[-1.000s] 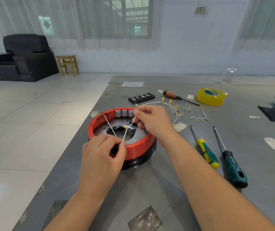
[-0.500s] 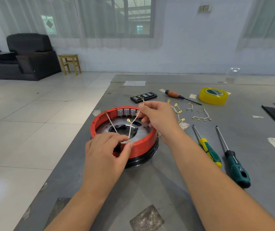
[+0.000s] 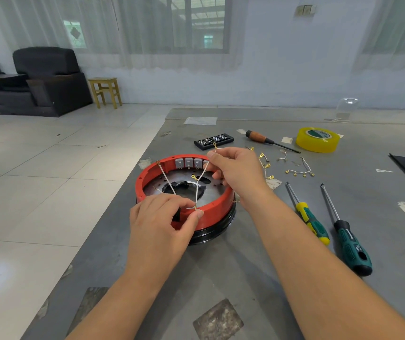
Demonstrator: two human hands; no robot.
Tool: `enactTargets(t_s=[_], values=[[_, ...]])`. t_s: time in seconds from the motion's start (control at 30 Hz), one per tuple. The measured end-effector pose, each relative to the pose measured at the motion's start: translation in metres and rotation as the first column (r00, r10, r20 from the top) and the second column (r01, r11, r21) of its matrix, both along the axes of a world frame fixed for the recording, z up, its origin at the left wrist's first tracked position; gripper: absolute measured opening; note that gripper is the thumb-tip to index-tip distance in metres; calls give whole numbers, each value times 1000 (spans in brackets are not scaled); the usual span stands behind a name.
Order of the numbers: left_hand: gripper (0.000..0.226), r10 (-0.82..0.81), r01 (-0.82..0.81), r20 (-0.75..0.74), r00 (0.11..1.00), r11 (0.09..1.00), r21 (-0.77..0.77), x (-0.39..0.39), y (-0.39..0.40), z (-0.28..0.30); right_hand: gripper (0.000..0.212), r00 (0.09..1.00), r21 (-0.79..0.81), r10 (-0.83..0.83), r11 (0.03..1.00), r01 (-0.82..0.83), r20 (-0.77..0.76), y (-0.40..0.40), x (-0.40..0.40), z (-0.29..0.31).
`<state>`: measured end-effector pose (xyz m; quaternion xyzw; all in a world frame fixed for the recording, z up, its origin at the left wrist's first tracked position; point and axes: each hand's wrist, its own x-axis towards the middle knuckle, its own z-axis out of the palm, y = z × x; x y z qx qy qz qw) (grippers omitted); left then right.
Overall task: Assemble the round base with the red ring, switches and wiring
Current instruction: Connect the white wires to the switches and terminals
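Little has shifted: left hand (image 3: pixel 162 222) still pinches white wires (image 3: pixel 197 192) at the red ring's (image 3: pixel 211 212) six o'clock rim; right hand (image 3: pixel 235 170) pinches a wire at two o'clock, beside grey switches (image 3: pixel 188 163). Screwdrivers (image 3: pixel 314 224) lie toward three o'clock.

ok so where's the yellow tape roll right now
The tape roll lies flat at the far right of the table in the head view, just right of the wooden-handled screwdriver and beyond the loose wires.
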<state>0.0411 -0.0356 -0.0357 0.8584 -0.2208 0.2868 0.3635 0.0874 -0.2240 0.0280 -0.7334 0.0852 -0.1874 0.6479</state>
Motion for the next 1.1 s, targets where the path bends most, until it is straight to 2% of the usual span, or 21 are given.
enactTargets(t_s=[0.2,0.33,0.53,0.63,0.83,0.97,1.1], values=[[23,2,-2,-13,1000,1000,-16,-3,-2,1,11,999,31,28,999,-29,34,2,-2,7],[20,9,-10,-16,1000,998,-61,-4,-3,3,8,985,61,86,993,-97,151,4,-6,21],[11,32,-28,15,999,984,-173,-6,-3,8,13,915,28,213,971,-236,341,8,-16,39],[11,62,-59,10,998,980,-188,-4,-1,8,18,940,54,181,977,-205,289,7,-14,37],[5,116,-119,-31,993,979,-164,4,6,5,19,990,110,140,984,-138,-11,-2,-2,11],[9,123,-130,-64,990,983,-132,7,6,4,19,997,7,69,998,-69,-46,-8,6,-2],[6,112,-116,-35,993,983,-139,7,4,4,16,999,-79,-33,996,30,-42,-13,11,-11]])
